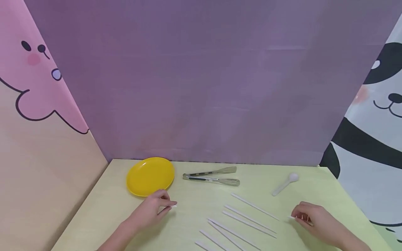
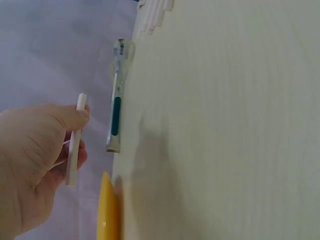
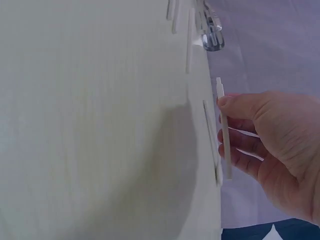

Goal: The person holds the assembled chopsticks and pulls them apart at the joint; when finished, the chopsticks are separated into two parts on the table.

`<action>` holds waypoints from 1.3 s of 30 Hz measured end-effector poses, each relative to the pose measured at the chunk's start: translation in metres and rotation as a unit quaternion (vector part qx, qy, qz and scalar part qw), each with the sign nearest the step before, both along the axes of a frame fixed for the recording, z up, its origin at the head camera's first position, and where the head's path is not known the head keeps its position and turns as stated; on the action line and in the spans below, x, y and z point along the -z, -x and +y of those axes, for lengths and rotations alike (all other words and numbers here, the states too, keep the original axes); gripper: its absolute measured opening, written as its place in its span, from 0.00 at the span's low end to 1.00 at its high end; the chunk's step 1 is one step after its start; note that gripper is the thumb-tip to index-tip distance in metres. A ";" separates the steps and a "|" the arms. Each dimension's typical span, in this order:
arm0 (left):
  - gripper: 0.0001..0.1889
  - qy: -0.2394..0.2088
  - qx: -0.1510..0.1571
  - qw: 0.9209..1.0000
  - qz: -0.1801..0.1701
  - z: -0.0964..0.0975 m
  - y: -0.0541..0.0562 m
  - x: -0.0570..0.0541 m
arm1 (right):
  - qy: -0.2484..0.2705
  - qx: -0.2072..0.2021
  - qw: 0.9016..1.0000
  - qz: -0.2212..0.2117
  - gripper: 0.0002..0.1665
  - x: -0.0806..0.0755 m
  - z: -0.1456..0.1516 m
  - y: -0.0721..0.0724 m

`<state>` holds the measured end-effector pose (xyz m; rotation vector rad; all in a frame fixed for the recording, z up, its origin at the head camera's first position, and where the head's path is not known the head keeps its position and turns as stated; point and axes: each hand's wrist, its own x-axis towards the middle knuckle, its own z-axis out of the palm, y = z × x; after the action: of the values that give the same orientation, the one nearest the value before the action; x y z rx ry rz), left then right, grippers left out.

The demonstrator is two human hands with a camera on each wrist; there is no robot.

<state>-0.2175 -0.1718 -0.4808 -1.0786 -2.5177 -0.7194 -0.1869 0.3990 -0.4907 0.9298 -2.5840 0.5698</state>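
Observation:
My left hand is off the yellow plate's near right side, its thumb and fingers pinching a short white stick. A similar short white stick, with a narrower stepped end, is pinched between the thumb and fingers of my right hand. Both held sticks are raised above the table, apart from each other. Between the hands, several long white sticks like chopsticks lie slanted in a loose row. In the head view, only small ends of the held sticks show.
Behind my left hand lies a yellow plate. Metal tongs rest spread at the table's back middle. A white spoon lies at the back right. A purple backdrop borders the pale table, with printed side panels.

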 end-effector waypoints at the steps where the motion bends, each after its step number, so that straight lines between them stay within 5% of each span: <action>1: 0.13 0.004 0.003 1.000 -0.004 0.001 0.000 0.002 | -0.004 0.002 1.000 -0.014 0.21 0.002 0.001 -0.002; 10: 0.12 0.030 0.011 0.998 -0.061 0.001 0.003 0.012 | -0.036 0.038 0.994 -0.098 0.18 0.007 0.004 -0.010; 15: 0.11 0.037 0.008 0.992 -0.121 -0.001 0.004 0.017 | -0.045 0.041 0.988 -0.142 0.15 0.009 0.004 -0.011; 22: 0.11 0.051 0.022 0.988 -0.143 -0.001 0.009 0.017 | -0.045 0.034 0.992 -0.116 0.17 0.010 0.003 -0.010; 29: 0.10 0.051 0.018 0.986 -0.159 -0.001 0.011 0.022 | -0.054 0.043 0.987 -0.143 0.14 0.005 0.001 -0.009; 39: 0.09 0.062 0.011 0.982 -0.181 0.004 0.015 0.017 | -0.036 0.008 0.997 -0.062 0.17 -0.003 -0.005 -0.002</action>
<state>-0.2320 -0.1677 -0.4980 -1.1006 -2.8936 -0.8409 -0.1849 0.3942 -0.4880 0.9220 -2.7362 0.5497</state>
